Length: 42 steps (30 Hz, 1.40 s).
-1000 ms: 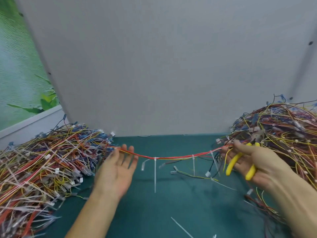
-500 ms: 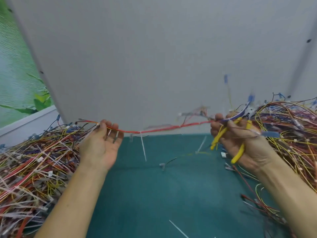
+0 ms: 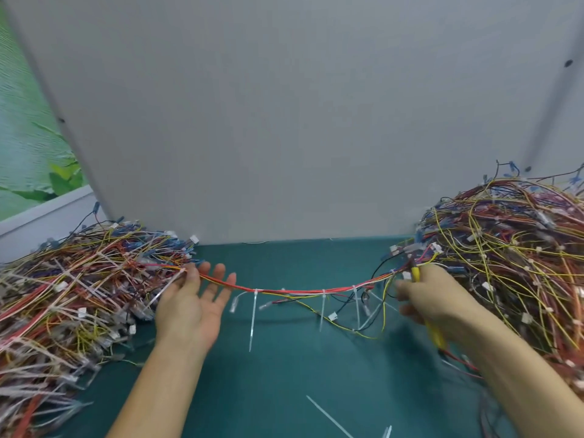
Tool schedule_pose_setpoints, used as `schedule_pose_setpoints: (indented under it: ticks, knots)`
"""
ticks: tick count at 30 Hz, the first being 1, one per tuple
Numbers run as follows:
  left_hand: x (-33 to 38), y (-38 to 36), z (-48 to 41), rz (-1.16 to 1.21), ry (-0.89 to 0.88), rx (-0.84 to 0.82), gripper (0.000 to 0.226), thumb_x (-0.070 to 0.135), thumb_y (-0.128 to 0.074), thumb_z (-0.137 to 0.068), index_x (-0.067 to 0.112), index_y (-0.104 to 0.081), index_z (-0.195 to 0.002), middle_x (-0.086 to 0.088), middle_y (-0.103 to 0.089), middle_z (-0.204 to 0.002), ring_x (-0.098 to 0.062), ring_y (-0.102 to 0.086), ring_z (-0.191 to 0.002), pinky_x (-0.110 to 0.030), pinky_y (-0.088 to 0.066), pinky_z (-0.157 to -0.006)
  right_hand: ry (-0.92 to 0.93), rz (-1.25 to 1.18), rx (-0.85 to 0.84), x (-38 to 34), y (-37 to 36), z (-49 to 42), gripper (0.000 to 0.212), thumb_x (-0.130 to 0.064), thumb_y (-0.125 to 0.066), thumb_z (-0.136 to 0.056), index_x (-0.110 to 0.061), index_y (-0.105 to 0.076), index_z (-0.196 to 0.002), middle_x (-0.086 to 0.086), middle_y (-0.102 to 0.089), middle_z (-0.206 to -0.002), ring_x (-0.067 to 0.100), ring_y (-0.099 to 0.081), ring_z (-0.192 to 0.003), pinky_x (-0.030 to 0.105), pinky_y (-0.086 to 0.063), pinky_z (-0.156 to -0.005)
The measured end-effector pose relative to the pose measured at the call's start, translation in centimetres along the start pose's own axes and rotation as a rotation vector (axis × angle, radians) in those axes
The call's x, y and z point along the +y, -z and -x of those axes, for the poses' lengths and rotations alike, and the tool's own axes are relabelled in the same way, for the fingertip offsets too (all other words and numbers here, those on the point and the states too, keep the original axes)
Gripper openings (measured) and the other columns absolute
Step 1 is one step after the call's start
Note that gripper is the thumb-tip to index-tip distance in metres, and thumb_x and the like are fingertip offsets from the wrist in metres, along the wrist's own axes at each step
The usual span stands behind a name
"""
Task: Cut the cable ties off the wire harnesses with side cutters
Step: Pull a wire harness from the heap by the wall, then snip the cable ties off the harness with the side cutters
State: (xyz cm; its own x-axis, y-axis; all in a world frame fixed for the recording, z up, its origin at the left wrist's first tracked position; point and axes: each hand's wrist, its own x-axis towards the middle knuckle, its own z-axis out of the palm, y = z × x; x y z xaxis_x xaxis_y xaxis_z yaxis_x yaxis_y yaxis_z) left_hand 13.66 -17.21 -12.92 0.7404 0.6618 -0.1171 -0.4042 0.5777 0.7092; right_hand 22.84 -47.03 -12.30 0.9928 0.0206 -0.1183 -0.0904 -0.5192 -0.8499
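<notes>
A red and yellow wire harness (image 3: 294,291) hangs stretched between my two hands over the green mat (image 3: 284,368). Three white cable ties (image 3: 253,314) dangle from it, tails down. My left hand (image 3: 192,308) holds the harness's left end between thumb and forefinger, its other fingers straight, palm up. My right hand (image 3: 433,298) grips the yellow-handled side cutters (image 3: 434,331) together with the harness's right end. The cutter jaws are blurred near the top of that hand.
A flattened pile of wires and white ties (image 3: 72,298) lies on the left. A taller heap of tied harnesses (image 3: 512,254) rises on the right. Loose cut ties (image 3: 328,417) lie on the near mat. A grey panel (image 3: 300,121) closes the back.
Both hands have come down from the raised position of half a second ago, and the harness now sags low over the mat again. The right hand has turned, with the cutter handles pointing towards me.
</notes>
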Motion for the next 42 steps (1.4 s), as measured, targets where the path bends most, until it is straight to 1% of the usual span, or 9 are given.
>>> schedule_pose_setpoints:
  ticks: [3,8,12,16,22,27,36,39,42]
  knots:
    - [-0.4,0.4,0.4,0.072,0.040,0.047,0.022,0.007,-0.040,-0.101,0.012,-0.052,-0.083,-0.004,-0.061,-0.087,-0.022,-0.066,-0.085,-0.045,-0.053,-0.070,0.060,0.659,0.017,-0.2,1.9,1.2,0.017,-0.025,-0.057,-0.090,-0.012,-0.047,-0.094,0.016,-0.061,-0.107,0.033,-0.060,-0.097,0.036,-0.048,-0.079]
    - [-0.6,0.6,0.5,0.096,0.050,0.075,0.023,0.004,-0.039,-0.101,0.011,-0.049,-0.082,-0.005,-0.060,-0.089,-0.023,-0.066,-0.087,-0.044,-0.053,-0.071,0.164,1.118,0.038,0.1,5.4,4.5,0.027,-0.037,-0.061,-0.078,-0.028,-0.043,-0.095,-0.006,-0.052,-0.090,0.021,-0.058,-0.086,0.031,-0.046,-0.066]
    - [-0.5,0.0,0.5,0.114,0.034,0.058,0.026,0.005,-0.039,-0.101,0.011,-0.050,-0.079,-0.004,-0.061,-0.086,-0.022,-0.068,-0.085,-0.043,-0.054,-0.070,0.601,0.823,0.033,-0.2,5.3,4.8,0.045,-0.038,-0.078,-0.071,-0.026,-0.041,-0.094,-0.010,-0.044,-0.122,0.020,-0.054,-0.109,0.037,-0.047,-0.084]
    - [0.0,-0.3,0.5,0.124,0.010,0.040,0.026,0.005,-0.037,-0.102,0.012,-0.049,-0.079,-0.003,-0.061,-0.084,-0.021,-0.068,-0.085,-0.043,-0.053,-0.070,0.571,0.790,-0.218,-0.5,2.7,4.8,0.034,-0.023,-0.071,-0.079,-0.022,-0.039,-0.089,-0.005,-0.053,-0.094,0.017,-0.050,-0.087,0.032,-0.039,-0.074]
    - [0.2,-0.4,0.2,0.101,-0.022,0.039,0.026,0.005,-0.038,-0.102,0.013,-0.051,-0.080,-0.002,-0.063,-0.084,-0.020,-0.069,-0.086,-0.045,-0.053,-0.071,0.843,0.938,0.420,-1.6,2.7,6.9,0.031,0.003,-0.068,-0.059,-0.013,-0.058,-0.084,0.005,-0.057,-0.076,0.033,-0.055,-0.067,0.036,-0.038,-0.055]
    - [0.1,-0.7,0.4,0.086,-0.038,0.033,0.025,0.006,-0.040,-0.101,0.014,-0.051,-0.080,-0.001,-0.064,-0.085,-0.018,-0.072,-0.082,-0.043,-0.055,-0.068,1.201,0.881,0.278,-2.1,-1.8,10.6,0.021,-0.008,-0.039,-0.063,-0.020,-0.056,-0.069,-0.001,-0.051,-0.064,0.026,-0.048,-0.054,0.031,-0.037,-0.047]
    - [1.0,-1.1,0.7,0.100,-0.046,0.042,0.020,0.005,-0.039,-0.101,0.012,-0.052,-0.087,-0.003,-0.065,-0.087,-0.020,-0.073,-0.082,-0.043,-0.056,-0.067,0.924,1.149,-0.144,0.9,-4.3,7.9,0.039,-0.006,-0.044,-0.050,-0.022,-0.056,-0.083,-0.001,-0.058,-0.076,0.023,-0.057,-0.070,0.031,-0.040,-0.057]
    - [1.6,-1.2,0.9,0.061,-0.078,0.042,0.021,0.005,-0.040,-0.101,0.012,-0.053,-0.087,-0.001,-0.065,-0.086,-0.018,-0.073,-0.081,-0.040,-0.057,-0.066,0.722,0.834,-0.408,-1.2,-0.6,7.4,0.024,-0.010,-0.051,-0.085,-0.031,-0.041,-0.092,-0.006,-0.058,-0.098,0.017,-0.052,-0.092,0.031,-0.036,-0.073]
    - [2.9,-1.0,0.7,-0.001,-0.149,0.054,0.019,0.007,-0.043,-0.100,0.014,-0.055,-0.086,0.000,-0.066,-0.085,-0.016,-0.072,-0.078,-0.037,-0.060,-0.062,0.690,0.354,-0.365,-4.3,3.8,7.3,0.017,-0.014,-0.066,-0.089,-0.026,-0.056,-0.082,-0.009,-0.064,-0.076,0.003,-0.055,-0.068,0.021,-0.045,-0.064]
